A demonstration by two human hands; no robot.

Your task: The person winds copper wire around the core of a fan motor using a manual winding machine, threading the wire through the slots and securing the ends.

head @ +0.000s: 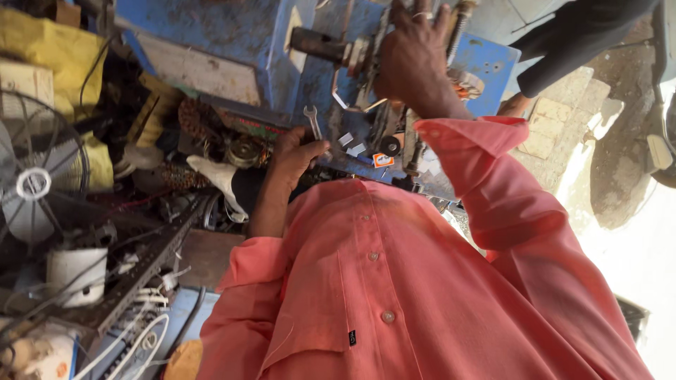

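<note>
My left hand (294,153) is closed around the handle of a small open-ended metal spanner (312,121), whose jaw points up in front of the blue machine (232,28). Higher up, my right hand (415,62), with a ring on one finger, grips a metal bracket (367,53) on the machine, beside a threaded rod (459,24). A dark shaft (318,43) sticks out to the left of that hand. My coral-pink shirt (394,288) fills the lower middle of the view and hides whatever lies under it.
A wire-guarded fan (35,183), a white bucket (74,274), yellow cloth (56,49), a copper coil (198,121) and white cables (141,331) crowd the left. Another person's dark-clothed limb (570,39) reaches in at top right over stone paving (563,119).
</note>
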